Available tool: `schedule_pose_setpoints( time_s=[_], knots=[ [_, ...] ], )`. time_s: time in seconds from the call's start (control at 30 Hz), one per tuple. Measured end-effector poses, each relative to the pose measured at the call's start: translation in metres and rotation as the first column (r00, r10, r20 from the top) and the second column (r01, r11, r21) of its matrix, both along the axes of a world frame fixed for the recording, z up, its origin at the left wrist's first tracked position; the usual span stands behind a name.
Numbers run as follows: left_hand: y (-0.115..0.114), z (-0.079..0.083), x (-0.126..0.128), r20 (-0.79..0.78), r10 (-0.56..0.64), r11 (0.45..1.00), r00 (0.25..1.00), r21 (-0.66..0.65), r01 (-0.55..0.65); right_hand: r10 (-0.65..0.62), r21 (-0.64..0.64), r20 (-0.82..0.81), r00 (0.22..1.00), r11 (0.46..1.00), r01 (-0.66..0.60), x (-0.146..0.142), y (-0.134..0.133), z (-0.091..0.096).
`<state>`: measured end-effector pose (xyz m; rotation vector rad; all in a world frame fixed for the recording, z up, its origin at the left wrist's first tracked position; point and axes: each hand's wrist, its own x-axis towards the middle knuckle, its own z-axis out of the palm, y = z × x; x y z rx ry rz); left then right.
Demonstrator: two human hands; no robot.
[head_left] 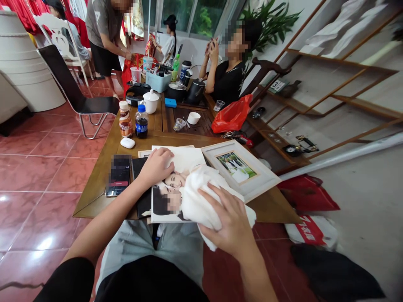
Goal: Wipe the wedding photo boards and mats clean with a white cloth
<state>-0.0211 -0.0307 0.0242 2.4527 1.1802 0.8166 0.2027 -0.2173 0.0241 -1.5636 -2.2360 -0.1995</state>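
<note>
A photo album (185,155) with a large portrait of two people on its white cover lies near the table's front edge. My left hand (159,165) rests on its upper left part, fingers stretched out over the surface. In my right hand (225,214) is a bunched white cloth (201,188), pressed against the right side of the cover and hiding part of the portrait. Under the left side sits a black flat item (143,201), mostly covered. To the right, a pale picture frame (261,187) holding a smaller outdoor photo lies tilted on the table.
A phone (118,176), a white case (127,143), a cola bottle (141,121) and a coffee bottle (125,119) stand or lie on the wooden table (90,197). A red plastic bag (233,115) is farther right. Across the table sits a person (228,69).
</note>
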Motion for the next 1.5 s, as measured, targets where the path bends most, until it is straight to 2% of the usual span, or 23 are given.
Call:
schedule_pose_setpoints(
  time_s=[0.2,0.33,0.5,0.7,0.83,1.0,1.2,1.37,1.5],
  knots=[
    [0.003,-0.002,0.0,0.01,-0.006,1.0,1.0,0.004,0.006,0.139,0.007,-0.018,0.99,0.99,-0.139,-0.053,0.01,0.007],
    [0.006,-0.002,0.0,0.0,-0.027,1.0,1.0,-0.015,0.027,0.224,-0.01,-0.017,0.975,0.975,-0.224,-0.071,0.012,0.005],
    [0.003,-0.001,-0.001,0.01,-0.021,1.0,1.0,-0.013,0.021,0.204,-0.025,-0.03,0.979,0.979,-0.204,-0.055,0.013,0.006],
    [0.0,-0.001,0.0,0.005,-0.004,1.0,1.0,0.001,0.004,0.001,0.007,-0.018,1.0,1.0,-0.001,-0.009,0.011,-0.003],
    [-0.001,-0.002,0.001,-0.002,0.016,1.0,1.0,-0.001,-0.016,-0.075,0.04,-0.042,0.996,0.996,0.077,0.004,0.011,-0.01],
    [0.0,-0.003,0.001,0.004,0.026,1.0,1.0,-0.006,-0.026,-0.057,0.052,-0.021,0.998,0.997,0.059,-0.004,0.016,-0.008],
    [0.001,-0.003,0.001,0.014,0.029,1.0,0.999,-0.001,-0.029,0.03,0.035,-0.012,0.999,0.999,-0.029,-0.031,0.021,-0.001],
    [0.004,-0.003,0.0,0.019,0.006,1.0,1.0,0.0,-0.006,0.166,0.048,0.005,0.986,0.985,-0.166,-0.061,0.022,-0.002],
    [0.007,-0.003,0.0,0.023,-0.023,1.0,0.999,0.006,0.023,0.188,0.055,-0.011,0.982,0.981,-0.187,-0.066,0.021,-0.004]
  ],
)
